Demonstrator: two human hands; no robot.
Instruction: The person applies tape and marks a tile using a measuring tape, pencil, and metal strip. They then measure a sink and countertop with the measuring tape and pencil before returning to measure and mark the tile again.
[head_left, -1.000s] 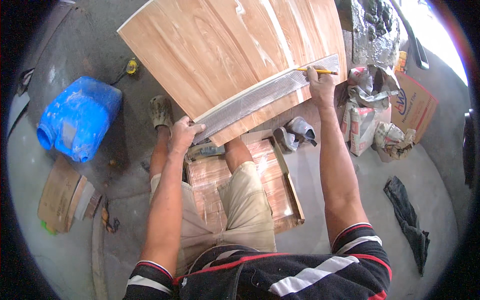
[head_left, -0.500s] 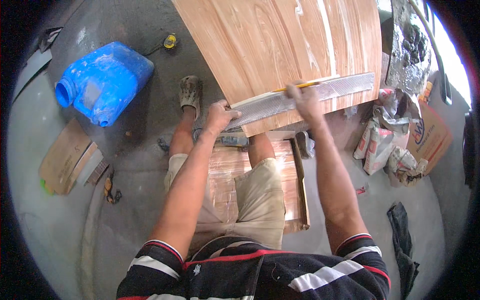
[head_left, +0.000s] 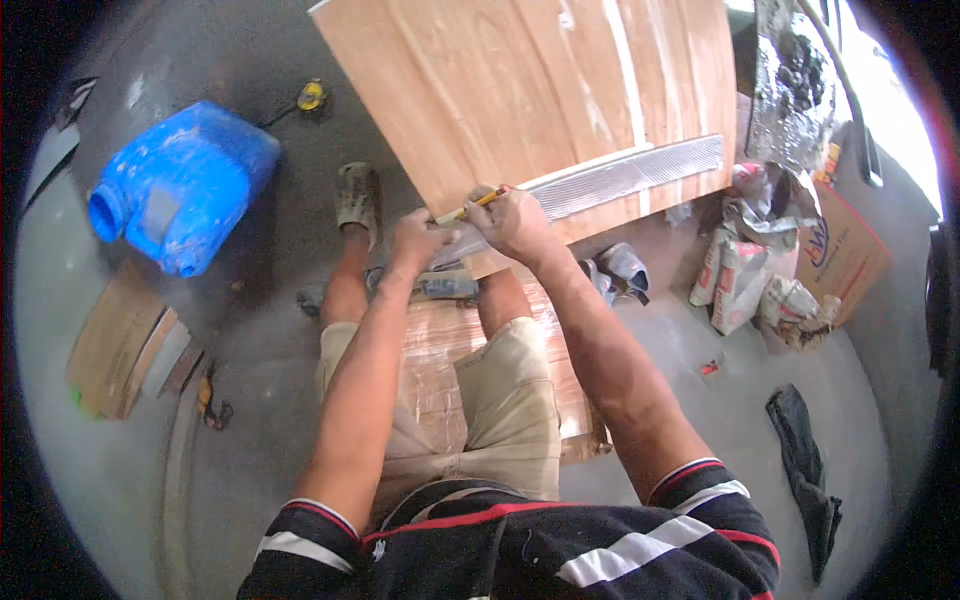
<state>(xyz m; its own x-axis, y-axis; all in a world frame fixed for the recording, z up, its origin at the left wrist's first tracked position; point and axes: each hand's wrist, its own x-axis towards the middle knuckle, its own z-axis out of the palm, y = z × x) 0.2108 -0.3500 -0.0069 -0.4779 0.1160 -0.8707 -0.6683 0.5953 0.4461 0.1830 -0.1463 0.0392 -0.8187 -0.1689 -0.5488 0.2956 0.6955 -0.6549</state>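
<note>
Spreading out ahead is a wood-grain panel point(head_left: 500, 100); left of the panel lies a blue jug point(head_left: 190, 185), and across the panel's near side lies a ribbed grey strip point(head_left: 640, 178). By the panel's near-left corner, the left hand point(head_left: 422, 240) is partly curled at the strip's end, its hold unclear; the right hand point(head_left: 515, 226) is wrapped round a yellow pencil point(head_left: 484, 199).

Your wood-grained board point(head_left: 520, 100) looks smooth, with a finely ridged grey strip point(head_left: 640, 180) along its near edge; your yellow pencil point(head_left: 453, 214) is smooth too. Glossy clear film point(head_left: 432, 390) covers the wood-grained pack point(head_left: 430, 345) beneath you. The blue jug point(head_left: 190, 180) is scuffed plastic, the floor point(head_left: 270, 420) matt grey, the box point(head_left: 855, 265) brown cardboard, the bags point(head_left: 740, 285) crumpled paper, the dark cloth point(head_left: 803, 460) wrinkled and matt.
</note>
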